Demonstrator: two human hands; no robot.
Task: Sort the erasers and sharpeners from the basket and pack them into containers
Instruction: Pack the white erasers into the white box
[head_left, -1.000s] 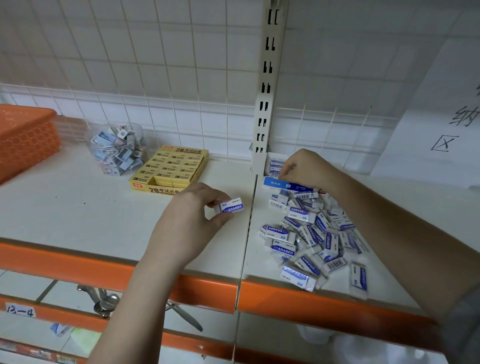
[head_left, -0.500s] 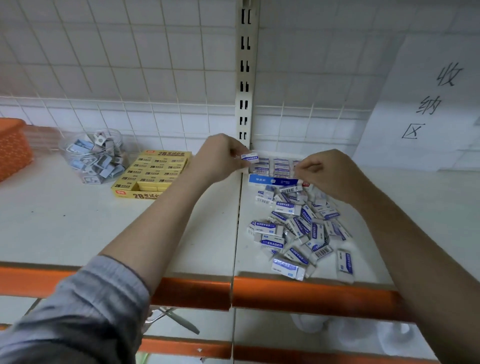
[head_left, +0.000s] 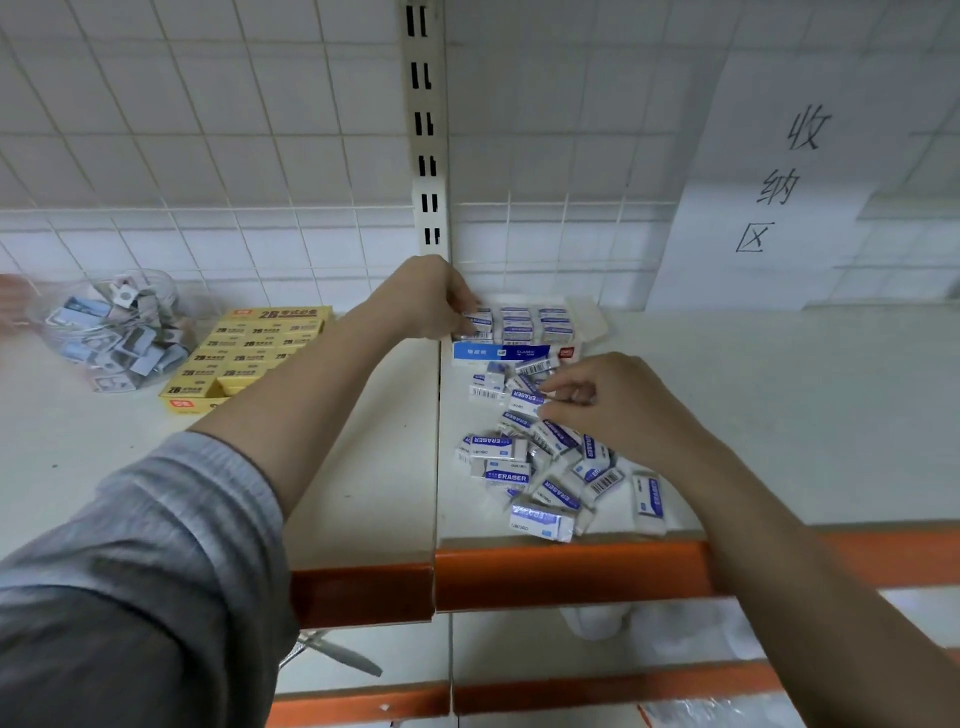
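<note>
A white and blue eraser box stands at the back of the shelf, with rows of wrapped erasers inside. My left hand is at the box's left end, its fingers curled round an eraser that sits at the left row. In front of the box lies a loose pile of white and blue erasers. My right hand is over the top of the pile and pinches one eraser with its fingertips.
A yellow box of 2B erasers stands to the left, next to a clear jar of sharpeners. The shelf has an orange front edge. A slotted upright post rises behind the box.
My left hand carried its eraser from mid-shelf to the box's left row. My right hand left the box's front and came down onto the pile, taking an eraser.
</note>
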